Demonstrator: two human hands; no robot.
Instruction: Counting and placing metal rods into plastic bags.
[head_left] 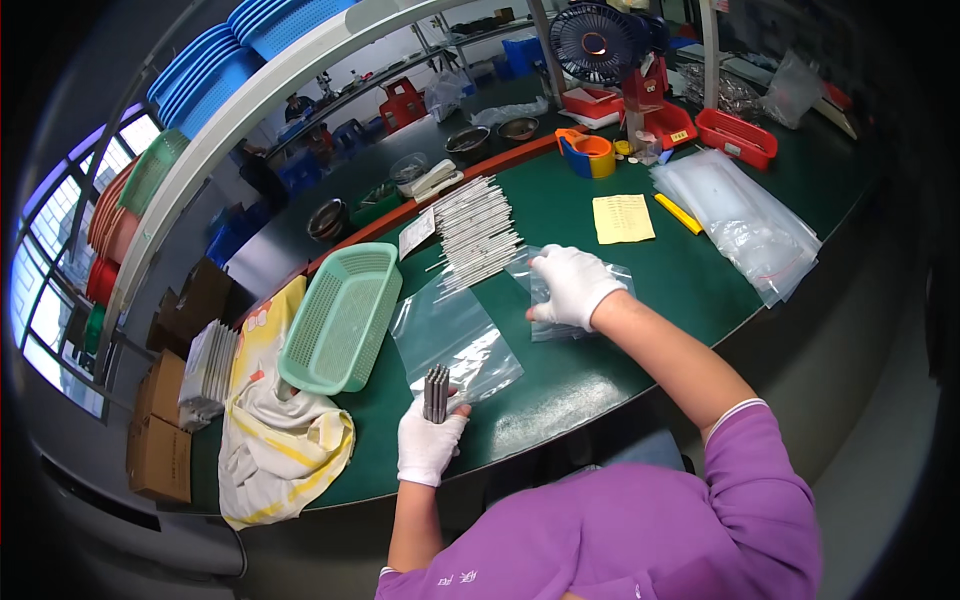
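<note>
My left hand [430, 445], in a white glove with bare fingertips, is closed around an upright bundle of short grey metal rods [436, 395] near the front edge of the table. Just beyond it lies a large clear plastic bag [455, 335], flat on the green tabletop. My right hand [575, 287], gloved the same way, rests over smaller clear bags [545, 328], thumb and fingers apart. Whether its fingertips touch the top bag I cannot tell. Beyond the bags, many thin silvery rods [475, 230] lie side by side in a pile.
An empty green basket [380, 290] stands left of the bags, beside a white and yellow cloth [285, 450]. On the right lie a yellow note [622, 218], a yellow cutter [678, 213] and stacked clear bags [735, 220]. A fan [595, 45] and red bins [735, 135] stand behind.
</note>
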